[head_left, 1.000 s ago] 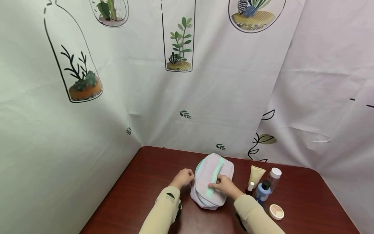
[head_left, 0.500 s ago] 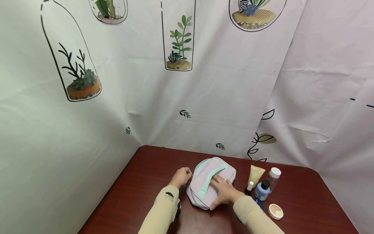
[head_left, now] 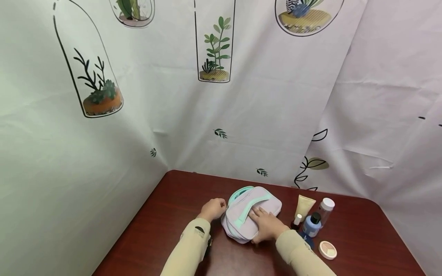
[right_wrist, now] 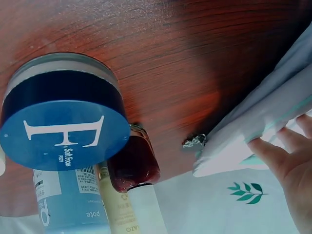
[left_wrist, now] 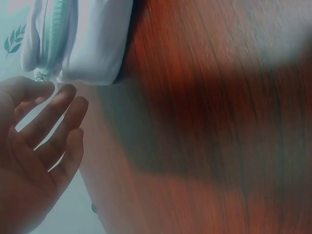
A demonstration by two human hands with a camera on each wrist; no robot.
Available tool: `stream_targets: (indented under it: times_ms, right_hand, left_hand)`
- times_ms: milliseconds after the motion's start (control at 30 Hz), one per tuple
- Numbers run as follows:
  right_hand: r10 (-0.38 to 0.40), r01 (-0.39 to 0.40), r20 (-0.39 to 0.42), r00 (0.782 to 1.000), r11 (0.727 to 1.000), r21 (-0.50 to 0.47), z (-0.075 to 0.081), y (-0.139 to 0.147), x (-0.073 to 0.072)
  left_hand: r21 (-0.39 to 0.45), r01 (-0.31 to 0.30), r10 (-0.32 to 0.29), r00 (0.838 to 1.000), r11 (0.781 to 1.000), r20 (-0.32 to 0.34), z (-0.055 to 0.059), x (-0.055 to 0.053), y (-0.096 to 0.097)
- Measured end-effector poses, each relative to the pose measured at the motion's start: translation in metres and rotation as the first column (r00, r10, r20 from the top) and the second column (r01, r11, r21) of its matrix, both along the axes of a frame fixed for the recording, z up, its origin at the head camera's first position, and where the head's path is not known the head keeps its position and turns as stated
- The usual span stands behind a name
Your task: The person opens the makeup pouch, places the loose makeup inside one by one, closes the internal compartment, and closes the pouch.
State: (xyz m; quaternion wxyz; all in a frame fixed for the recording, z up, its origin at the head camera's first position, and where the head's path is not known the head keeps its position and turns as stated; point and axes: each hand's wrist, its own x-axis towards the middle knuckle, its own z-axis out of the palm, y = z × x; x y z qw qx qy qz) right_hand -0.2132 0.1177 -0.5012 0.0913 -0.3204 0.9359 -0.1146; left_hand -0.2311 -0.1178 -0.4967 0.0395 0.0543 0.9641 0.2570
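A lilac toiletry bag (head_left: 238, 210) with mint trim lies on the dark red wooden table. Its zipped edge gapes at the far left, showing a mint lining (head_left: 240, 193). My left hand (head_left: 213, 209) is at the bag's left side, thumb and forefinger pinching the small metal zipper pull (left_wrist: 41, 77); its other fingers are loosely bent. My right hand (head_left: 267, 225) rests on the bag's top with fingers spread, fingertips beside the mint carry strap (head_left: 246, 211). In the right wrist view, those fingers (right_wrist: 273, 156) press on the lilac fabric.
Right of the bag stand a cream tube (head_left: 304, 205), a white-capped clear bottle (head_left: 326, 207), a blue bottle (head_left: 312, 226) and a dark red nail polish bottle (right_wrist: 134, 163). A blue-lidded powder jar (right_wrist: 63, 131) and a round compact (head_left: 327, 250) sit nearer. Printed cloth (head_left: 186, 115) hangs behind.
My right hand has let go of the strap and spread over the bag's top. The bag has turned slightly clockwise, and the opening at its far left has widened. My left hand has shifted slightly left.
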Motion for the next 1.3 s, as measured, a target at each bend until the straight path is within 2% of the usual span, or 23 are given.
stream_targets:
  times_ms: [167, 333, 467, 600, 767, 867, 967, 1100, 1200, 1300]
  right_hand:
    - [-0.024, 0.024, -0.005, 1.0, 1.0, -0.007, 0.003, -0.002, -0.003]
    - [-0.048, 0.048, -0.008, 0.999, 0.998, -0.028, 0.005, -0.004, -0.004]
    - [-0.073, 0.072, -0.008, 0.997, 0.997, -0.041, 0.006, -0.007, -0.004]
    - [-0.105, 0.103, -0.025, 0.994, 0.993, -0.053, 0.005, -0.008, -0.005]
    - [-0.13, 0.119, -0.115, 0.985, 0.988, -0.099, 0.002, -0.007, -0.006]
    - [-0.108, 0.082, -0.177, 0.978, 0.985, -0.153, 0.002, -0.004, -0.007]
    - [-0.084, 0.044, -0.229, 0.97, 0.984, -0.174, 0.003, 0.002, -0.008]
    - [-0.105, 0.071, -0.302, 0.947, 0.99, -0.12, 0.001, 0.011, -0.009]
    - [-0.118, 0.099, -0.351, 0.929, 0.992, -0.072, -0.002, 0.014, -0.01]
    - [-0.1, 0.096, -0.364, 0.926, 0.995, -0.031, -0.003, 0.013, -0.009]
  left_hand:
    - [0.022, 0.034, -0.034, 0.999, 0.999, 0.002, 0.0, 0.004, -0.007]
    - [0.13, 0.078, -0.083, 0.996, 0.988, 0.032, -0.006, 0.01, -0.016]
    - [0.255, 0.11, -0.132, 0.989, 0.961, 0.07, -0.011, 0.013, -0.021]
    - [0.341, 0.133, -0.174, 0.981, 0.931, 0.091, -0.014, 0.014, -0.023]
    - [0.414, 0.135, -0.201, 0.972, 0.9, 0.121, -0.014, 0.016, -0.025]
    - [0.421, 0.139, -0.195, 0.976, 0.896, 0.093, -0.012, 0.017, -0.025]
    - [0.434, 0.105, -0.149, 0.987, 0.895, 0.067, -0.01, 0.018, -0.023]
    - [0.449, 0.038, -0.076, 0.995, 0.893, 0.067, -0.011, 0.018, -0.022]
    - [0.452, 0.029, -0.062, 0.996, 0.892, 0.058, -0.013, 0.017, -0.023]
    - [0.462, 0.026, -0.061, 0.996, 0.886, 0.061, -0.016, 0.016, -0.023]
